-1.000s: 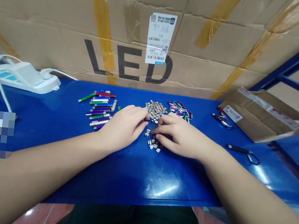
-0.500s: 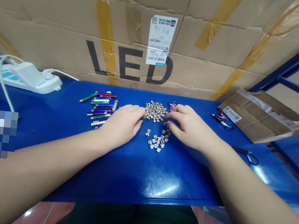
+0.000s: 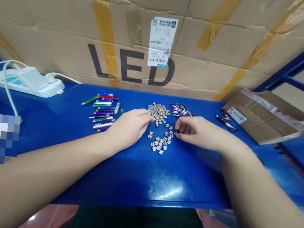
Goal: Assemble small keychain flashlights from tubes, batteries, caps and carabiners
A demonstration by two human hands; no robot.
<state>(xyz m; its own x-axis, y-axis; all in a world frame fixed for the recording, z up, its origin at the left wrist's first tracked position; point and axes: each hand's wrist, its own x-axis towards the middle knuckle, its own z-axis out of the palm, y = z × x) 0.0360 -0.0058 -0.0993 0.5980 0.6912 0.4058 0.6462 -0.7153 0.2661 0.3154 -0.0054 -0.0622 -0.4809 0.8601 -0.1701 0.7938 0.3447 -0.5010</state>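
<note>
My left hand (image 3: pixel 133 126) rests at the left edge of a pile of small round metal discs, like button cells (image 3: pixel 158 111). Its fingers are pressed together and bent down; anything in them is hidden. My right hand (image 3: pixel 197 130) hovers over the table's right side, its fingers curled and the thumb apart from them. Right by its fingertips lies one small silver metal piece (image 3: pixel 175 133). Between the hands are several more short silver pieces (image 3: pixel 159 143), loosely scattered. Behind the right hand sits a heap of coloured carabiner clips (image 3: pixel 181 110).
Left of my left hand, several coloured metal tubes (image 3: pixel 103 110) lie in a row on the blue table (image 3: pixel 134 177). A white power strip (image 3: pixel 35 83) stands at far left. A small cardboard box (image 3: pixel 271 117) is at right, and a large carton (image 3: pixel 200 72) rises behind.
My right hand has drawn back slightly toward me and to the right, uncovering the clips and more silver pieces. My left hand has shifted slightly right, staying by the discs.
</note>
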